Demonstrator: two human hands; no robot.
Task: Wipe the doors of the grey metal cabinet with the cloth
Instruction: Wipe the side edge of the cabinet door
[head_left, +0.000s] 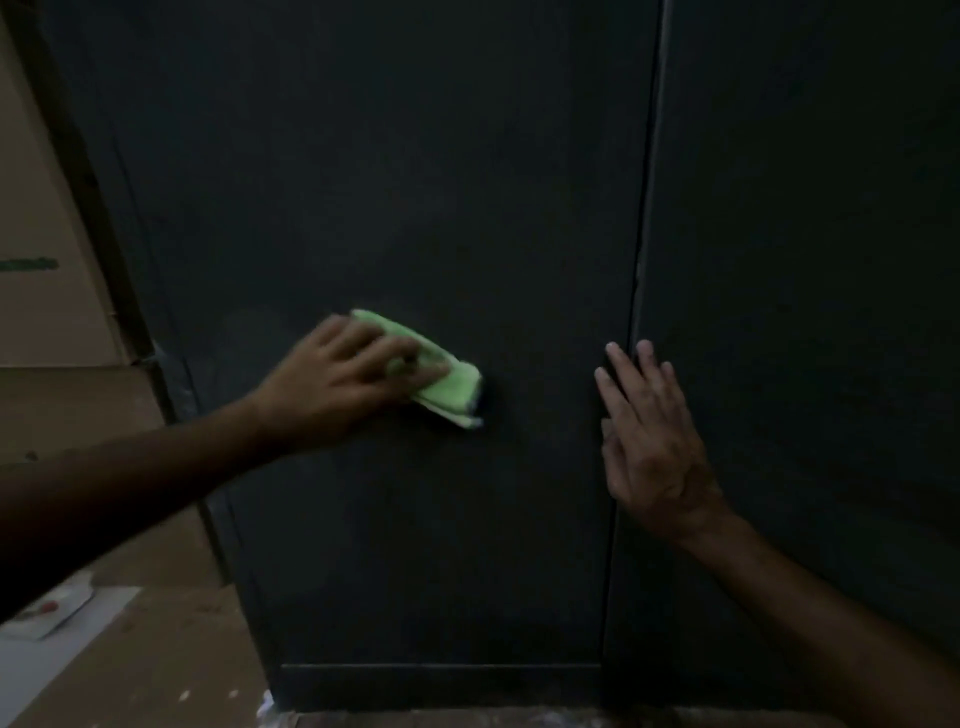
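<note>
Forearms: your two bare forearms enter from the lower left and lower right corners, nearest the lens, both reaching toward the cabinet
Left hand: your fingers lie spread and fairly straight over the cloth, pressing it flat to the left door; nothing is pinched or wrapped
Cloth: folded green pad, tilted down to the right, its right end clear of your fingers; it sits around mid-height of the visible left door, well left of the door seam
Right hand: open, fingers straight and slightly fanned, palm laid against the cabinet; it holds nothing, and its fingertips straddle the seam
Door seam: thin vertical gap between the left door and the right door, running top to bottom
Bottom edge: a horizontal lip closes off the left door low down
Left edge: the cabinet's side stands beside a pale board
Open room: bare door surface lies above, below and right of the cloth
Floor: brownish, speckled, with a white sheet at lower left
</note>
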